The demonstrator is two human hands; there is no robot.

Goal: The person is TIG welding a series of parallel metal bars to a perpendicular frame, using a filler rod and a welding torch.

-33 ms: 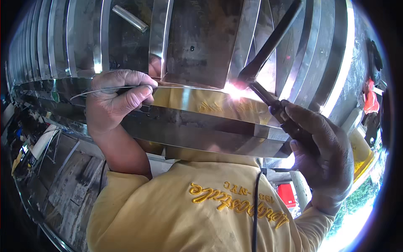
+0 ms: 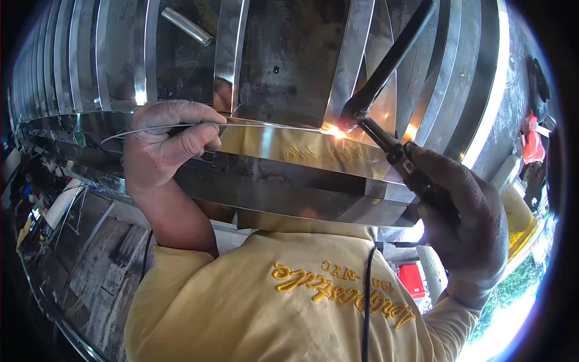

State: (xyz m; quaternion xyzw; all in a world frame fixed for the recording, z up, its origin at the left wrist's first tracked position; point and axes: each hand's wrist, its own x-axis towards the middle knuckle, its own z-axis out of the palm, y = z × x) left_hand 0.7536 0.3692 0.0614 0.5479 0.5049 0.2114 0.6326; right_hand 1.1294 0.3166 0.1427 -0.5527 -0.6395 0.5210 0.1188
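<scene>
My left hand [image 2: 169,142] is closed, pinching a thin metal filler rod [image 2: 271,126] between thumb and fingers. The rod's tail sticks out to the left, and its other end reaches the small orange-white glow [image 2: 335,131] at a joint. In my right hand [image 2: 467,211] is a welding torch [image 2: 381,134], its fingers wrapped around the dark handle. The torch head sits just right of the glow, and its long black back cap [image 2: 395,57] slants up to the right. Below them runs a shiny metal bar [image 2: 259,145], meeting crosswise metal bars [image 2: 348,60].
Several parallel metal bars [image 2: 102,57] extend to the far left. A short loose metal tube [image 2: 187,27] lies on the dark surface beyond my left hand. A red item [image 2: 533,142] and a yellow container [image 2: 520,226] are at the right. A black cable [image 2: 368,301] runs down my shirt.
The glow at the joint has shrunk and turned from bright white-violet to orange. Both hands, the rod and the torch stay nearly in place.
</scene>
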